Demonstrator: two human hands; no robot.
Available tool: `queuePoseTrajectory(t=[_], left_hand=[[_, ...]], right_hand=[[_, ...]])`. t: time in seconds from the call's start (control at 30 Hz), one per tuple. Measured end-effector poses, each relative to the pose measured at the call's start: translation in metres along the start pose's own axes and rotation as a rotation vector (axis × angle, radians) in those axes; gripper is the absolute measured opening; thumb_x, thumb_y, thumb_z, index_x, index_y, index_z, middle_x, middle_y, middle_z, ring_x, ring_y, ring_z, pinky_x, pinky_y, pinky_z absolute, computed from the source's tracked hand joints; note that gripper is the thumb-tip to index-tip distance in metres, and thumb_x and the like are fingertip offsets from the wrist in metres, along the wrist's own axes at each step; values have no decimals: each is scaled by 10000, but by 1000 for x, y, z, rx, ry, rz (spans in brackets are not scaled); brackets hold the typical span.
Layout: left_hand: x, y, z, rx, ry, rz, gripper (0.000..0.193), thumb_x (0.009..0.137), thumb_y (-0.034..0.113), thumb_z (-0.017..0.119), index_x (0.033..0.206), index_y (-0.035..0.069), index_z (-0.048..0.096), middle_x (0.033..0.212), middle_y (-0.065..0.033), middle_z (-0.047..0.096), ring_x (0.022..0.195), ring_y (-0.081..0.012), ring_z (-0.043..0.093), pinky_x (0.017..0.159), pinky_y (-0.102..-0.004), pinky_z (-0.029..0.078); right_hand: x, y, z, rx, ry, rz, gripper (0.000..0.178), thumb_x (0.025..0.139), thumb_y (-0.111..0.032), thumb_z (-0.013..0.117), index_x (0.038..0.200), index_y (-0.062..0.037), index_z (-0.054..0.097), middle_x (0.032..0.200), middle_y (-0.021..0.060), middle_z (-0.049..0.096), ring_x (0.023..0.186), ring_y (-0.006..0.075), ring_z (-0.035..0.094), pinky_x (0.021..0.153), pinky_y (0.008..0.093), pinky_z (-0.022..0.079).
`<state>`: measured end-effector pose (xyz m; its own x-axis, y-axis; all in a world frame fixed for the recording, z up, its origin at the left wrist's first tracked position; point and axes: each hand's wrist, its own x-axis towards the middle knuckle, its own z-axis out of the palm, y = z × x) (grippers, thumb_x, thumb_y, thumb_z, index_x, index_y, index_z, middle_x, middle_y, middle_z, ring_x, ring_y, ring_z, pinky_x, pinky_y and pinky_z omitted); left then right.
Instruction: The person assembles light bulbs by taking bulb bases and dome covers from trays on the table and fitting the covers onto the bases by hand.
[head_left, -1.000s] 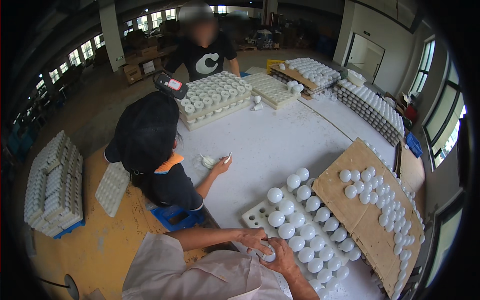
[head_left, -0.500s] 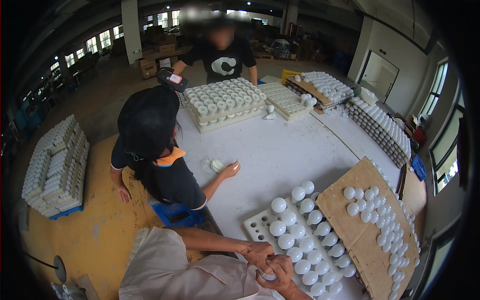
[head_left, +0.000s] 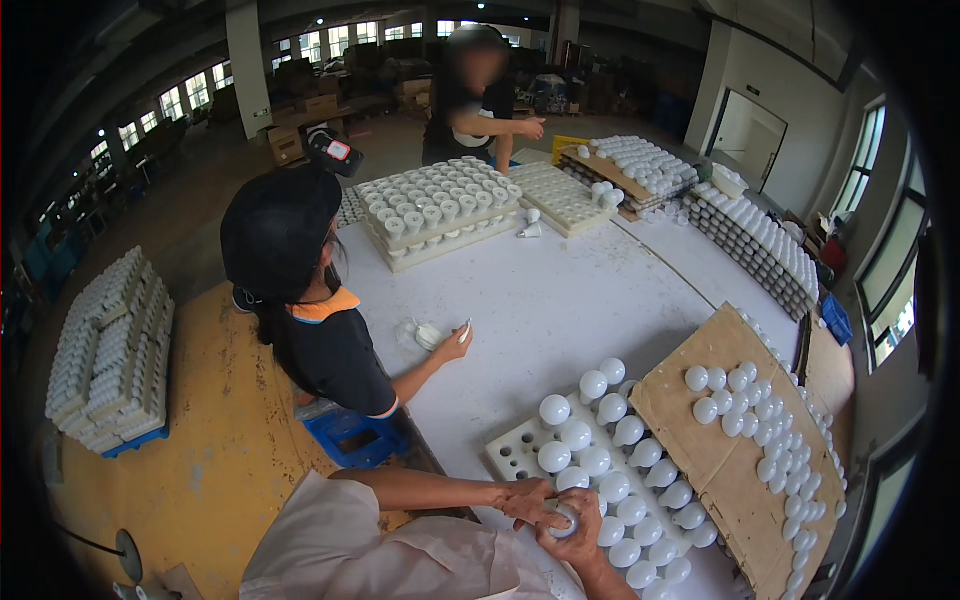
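Close to my body, at the table's near edge, both hands are closed around one white light bulb (head_left: pixel 566 519). My right hand (head_left: pixel 582 527) wraps its far side and underside. The fingers of my left hand (head_left: pixel 530 502) grip it from the left, and parts of the bulb are hidden by the fingers. Right beside my hands is a white tray with holes (head_left: pixel 512 452), where several round white bulbs (head_left: pixel 596 461) stand in rows.
A cardboard sheet (head_left: pixel 690 400) with bulbs on it lies at the right. On my left, a co-worker's hand (head_left: pixel 455 343) holds a small white piece near a white dish (head_left: pixel 428 336). Stacked trays of bulb parts (head_left: pixel 440 205) stand farther back, across from another person.
My hands have come up slightly and turned the bulb, so more of it shows. The far person has shifted right and stretched an arm out. The view has shifted slightly.
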<state>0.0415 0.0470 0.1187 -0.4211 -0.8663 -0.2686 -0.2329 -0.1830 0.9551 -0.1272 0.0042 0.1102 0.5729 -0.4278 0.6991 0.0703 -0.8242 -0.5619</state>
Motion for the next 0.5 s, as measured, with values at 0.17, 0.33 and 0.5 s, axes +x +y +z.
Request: queuePoseTrajectory(t=[0.17, 0.33, 0.5], left_hand=[[12, -19, -3, -2, -95, -21, 672, 775, 534, 642, 1020, -90, 593, 710, -154, 646, 456, -200, 618, 392, -272, 498], [5, -14, -1, 137, -70, 5, 674, 767, 556, 645, 1003, -74, 610, 677, -143, 640, 454, -207, 614, 393, -276, 486], [-1, -28, -10, 152, -34, -7, 666, 748, 585, 629, 857, -71, 642, 636, -150, 635, 458, -222, 621, 402, -288, 484]], right_hand=[[-8, 1, 3, -35, 0, 24, 500, 554, -77, 761, 992, -31, 524, 895, 150, 563, 770, 310, 546, 671, 390, 459], [-13, 0, 14, -92, 58, -19, 524, 540, -35, 752, 1016, -36, 534, 859, 132, 574, 740, 290, 564, 638, 347, 485], [-7, 4, 30, -61, 30, -49, 561, 533, -45, 771, 1039, -25, 530, 879, 143, 579, 763, 298, 571, 636, 354, 484]])
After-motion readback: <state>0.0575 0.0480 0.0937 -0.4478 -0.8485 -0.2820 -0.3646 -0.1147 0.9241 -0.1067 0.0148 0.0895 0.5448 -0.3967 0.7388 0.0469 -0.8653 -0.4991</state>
